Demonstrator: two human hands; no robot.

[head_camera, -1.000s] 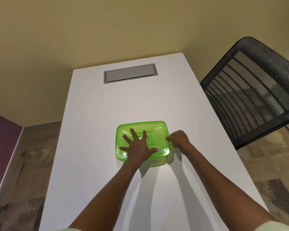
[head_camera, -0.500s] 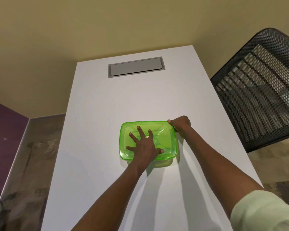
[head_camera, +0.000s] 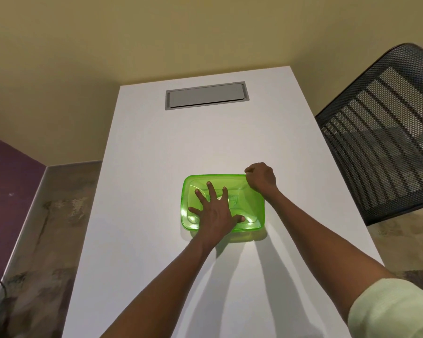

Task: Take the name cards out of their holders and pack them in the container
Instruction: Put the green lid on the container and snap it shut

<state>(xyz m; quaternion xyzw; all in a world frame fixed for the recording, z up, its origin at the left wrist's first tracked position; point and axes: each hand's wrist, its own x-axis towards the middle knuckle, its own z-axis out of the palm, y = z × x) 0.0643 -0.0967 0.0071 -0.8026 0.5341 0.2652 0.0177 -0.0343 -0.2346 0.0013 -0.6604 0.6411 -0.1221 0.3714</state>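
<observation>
Left hand [head_camera: 215, 211] lies flat, fingers spread, on the green container [head_camera: 255, 211] lid while the right hand [head_camera: 261, 178] pinches its far right corner; box long axis left-right.

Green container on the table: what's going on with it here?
A person is working at a lidded green container on a white table. The left hand lies flat on the lid, fingers spread, pressing down. The right hand is closed at the lid's far right corner, seemingly pressing or gripping its edge. No name cards or holders are visible. A black mesh chair stands to the right.
</observation>
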